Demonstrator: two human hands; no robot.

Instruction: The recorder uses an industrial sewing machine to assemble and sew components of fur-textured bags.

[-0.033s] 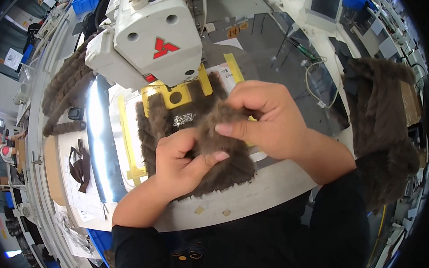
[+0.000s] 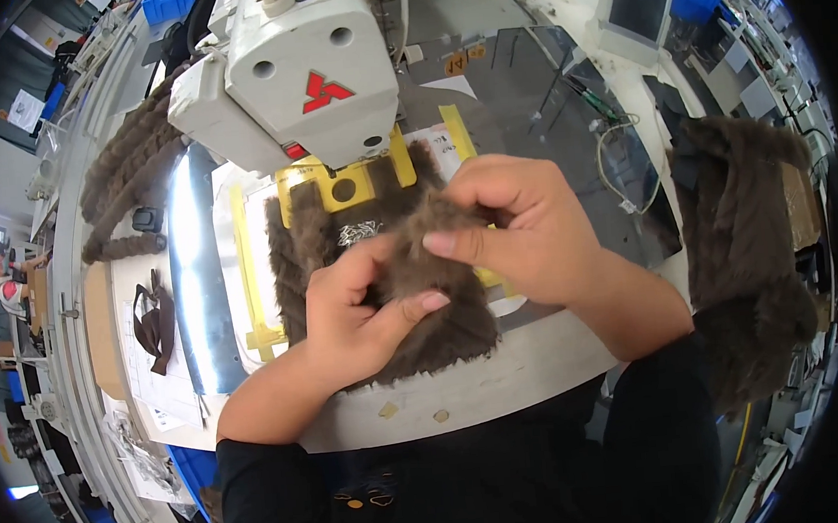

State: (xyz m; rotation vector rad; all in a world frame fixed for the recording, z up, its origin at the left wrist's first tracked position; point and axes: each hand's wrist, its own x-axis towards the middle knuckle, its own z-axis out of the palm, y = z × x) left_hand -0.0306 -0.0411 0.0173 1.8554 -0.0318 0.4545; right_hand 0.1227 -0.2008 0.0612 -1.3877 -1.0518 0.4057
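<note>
A strip of brown fur fabric (image 2: pixel 429 266) is raised between my two hands. My right hand (image 2: pixel 534 234) pinches its upper end between thumb and fingers. Lower down, my left hand (image 2: pixel 350 315) is closed on its near side, the fingertips partly hidden in the pile. Beneath lies a larger brown fur panel (image 2: pixel 444 342), fluffy at its edges. A small silvery stitched patch (image 2: pixel 359 233) shows just ahead of my hands. The yellow clamp plate (image 2: pixel 341 191) rests over the panel's far part, under the white sewing machine head (image 2: pixel 309 84).
Rolled fur strips (image 2: pixel 135 165) lie at the left, by a dark strap (image 2: pixel 155 329) on paper. More brown fur (image 2: pixel 747 229) hangs at the right. A monitor (image 2: pixel 636 3) stands at the back right, and a green-handled tool (image 2: pixel 594 99) lies nearer. Another person (image 2: pixel 12 275) is far left.
My right thumb and the pinched fur have shifted very slightly. Both hands keep their hold, and the panel and clamp plate stay put.
</note>
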